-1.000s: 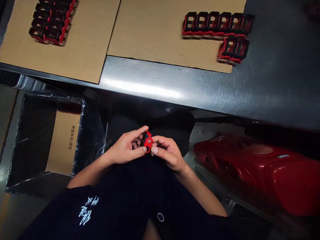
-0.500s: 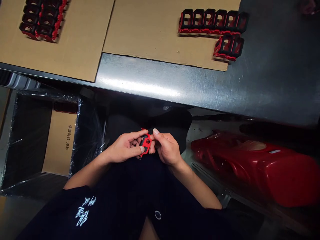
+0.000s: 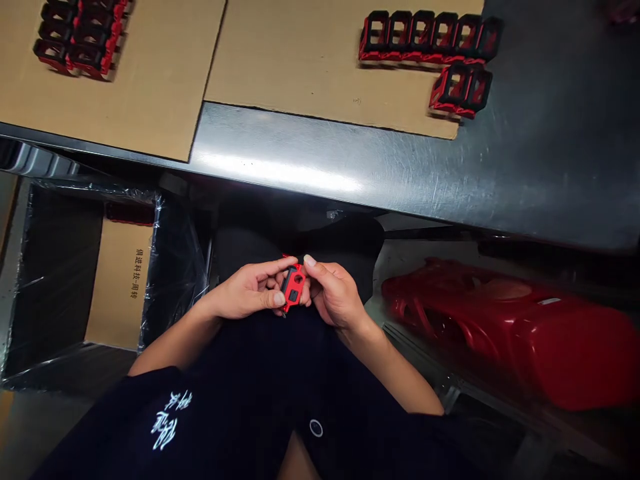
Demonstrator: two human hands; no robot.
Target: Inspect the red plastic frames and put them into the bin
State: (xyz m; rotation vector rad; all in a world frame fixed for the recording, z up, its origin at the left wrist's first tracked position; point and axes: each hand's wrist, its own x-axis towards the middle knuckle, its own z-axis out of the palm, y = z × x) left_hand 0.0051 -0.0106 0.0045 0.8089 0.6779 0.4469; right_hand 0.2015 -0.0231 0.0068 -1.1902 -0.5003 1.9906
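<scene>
Over my lap, below the table edge, both hands pinch one small red and black plastic part [image 3: 293,287]. My left hand [image 3: 247,293] grips its left side between thumb and fingers. From the right, my right hand [image 3: 334,293] closes on it, forefinger over the top. Two groups of the same red and black parts stand in rows on cardboard: one at the far right [image 3: 431,41], one at the far left [image 3: 80,37].
A steel table [image 3: 350,173] carries two cardboard sheets [image 3: 150,100]. Under it on the left sits a box lined with black plastic film [image 3: 65,280]. A glossy red plastic crate [image 3: 515,340] lies at my right.
The part has been turned in my fingers; my right forefinger moved from its front to its top. My head shifted slightly, so the table slid in view.
</scene>
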